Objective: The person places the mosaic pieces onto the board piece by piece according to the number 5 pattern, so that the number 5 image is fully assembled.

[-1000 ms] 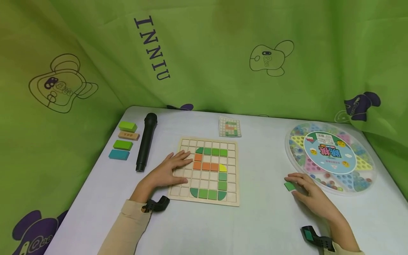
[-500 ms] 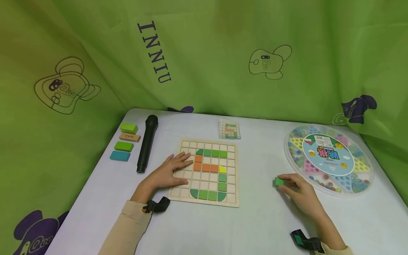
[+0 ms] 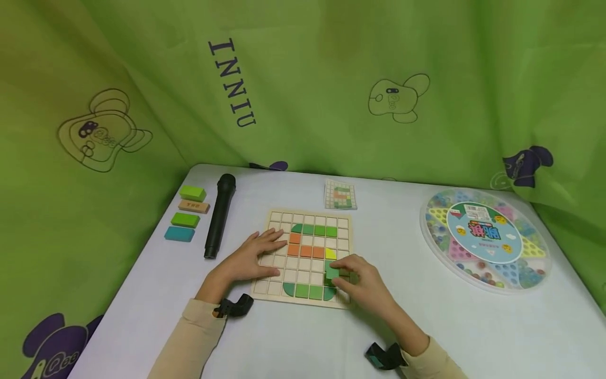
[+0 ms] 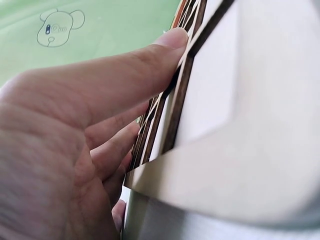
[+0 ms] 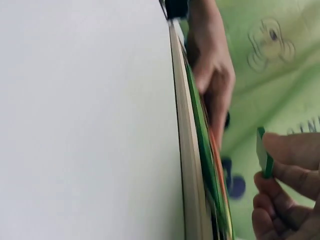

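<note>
The table [image 3: 426, 326] carries a wooden grid board [image 3: 305, 260], a flat square frame of shallow cells partly filled with green, orange and yellow tiles. It looks stiff and light, apt to slide on the smooth tabletop. The left hand [image 3: 253, 255] lies flat on the board's left cells, fingers straight and spread, pressing down and gripping nothing; the left wrist view shows the fingers [image 4: 125, 70] laid along the board's edge. The right hand [image 3: 362, 281] is over the board's lower right part, thumb and fingertips pinched on a small green tile [image 3: 332, 272]. From the right wrist the tile [image 5: 263, 152] shows as a thin slab held clear of the board's surface, gripped by its edges. I judge it rigid, very light, with a smooth painted face that could slip, so its opposite edges are the best place to hold it, leaving the underside free. It seems too thin to grasp once lying flush in a cell among neighbours.
</note>
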`<state>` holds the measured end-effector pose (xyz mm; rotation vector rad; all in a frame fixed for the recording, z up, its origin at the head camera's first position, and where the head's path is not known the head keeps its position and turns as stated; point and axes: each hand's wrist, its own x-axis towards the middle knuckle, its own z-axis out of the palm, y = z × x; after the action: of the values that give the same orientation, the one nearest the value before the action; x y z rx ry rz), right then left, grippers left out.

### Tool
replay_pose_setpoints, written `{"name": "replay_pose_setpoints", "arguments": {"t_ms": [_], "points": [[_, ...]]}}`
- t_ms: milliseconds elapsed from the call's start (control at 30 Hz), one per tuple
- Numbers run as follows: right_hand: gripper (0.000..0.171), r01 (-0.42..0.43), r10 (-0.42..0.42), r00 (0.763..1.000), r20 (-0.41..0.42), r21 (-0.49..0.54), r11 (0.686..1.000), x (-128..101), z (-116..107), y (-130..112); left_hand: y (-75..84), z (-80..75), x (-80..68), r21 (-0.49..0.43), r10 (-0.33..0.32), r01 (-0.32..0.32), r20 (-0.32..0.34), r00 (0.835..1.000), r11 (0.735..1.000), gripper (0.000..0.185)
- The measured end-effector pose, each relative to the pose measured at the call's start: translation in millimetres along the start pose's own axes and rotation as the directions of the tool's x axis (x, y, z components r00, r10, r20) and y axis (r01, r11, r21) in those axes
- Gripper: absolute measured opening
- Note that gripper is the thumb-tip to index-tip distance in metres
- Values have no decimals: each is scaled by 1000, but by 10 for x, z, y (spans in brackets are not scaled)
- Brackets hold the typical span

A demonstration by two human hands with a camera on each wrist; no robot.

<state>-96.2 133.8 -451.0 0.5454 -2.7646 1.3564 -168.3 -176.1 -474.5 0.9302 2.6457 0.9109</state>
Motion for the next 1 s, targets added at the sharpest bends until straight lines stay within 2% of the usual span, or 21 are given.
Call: {"name": "replay_pose_setpoints", "arguments": {"t_ms": [233,467,667,867,1000], "points": [[25,12,-13,998,67,12,1000,280,373,-269,8,41,57,-5,21,-21,-3,1000,1000,73],[24,35,-20,989,145,-104,994,400,546,-285,36,72,125,1,41,-41,5,999,999,72],[22,56,-35,987,159,-133,990,430,587,-290,48,49,132,11,59,-59,1,998,998,72],[26,47,-25,980,197,-111,993,431,571,-297,52,40,108,-7,46,-46,6,999,999,73],[27,45,-33,993,113,-99,994,353,390,-237,48,41,91,-9,31,-31,8,999,999,74]]}}
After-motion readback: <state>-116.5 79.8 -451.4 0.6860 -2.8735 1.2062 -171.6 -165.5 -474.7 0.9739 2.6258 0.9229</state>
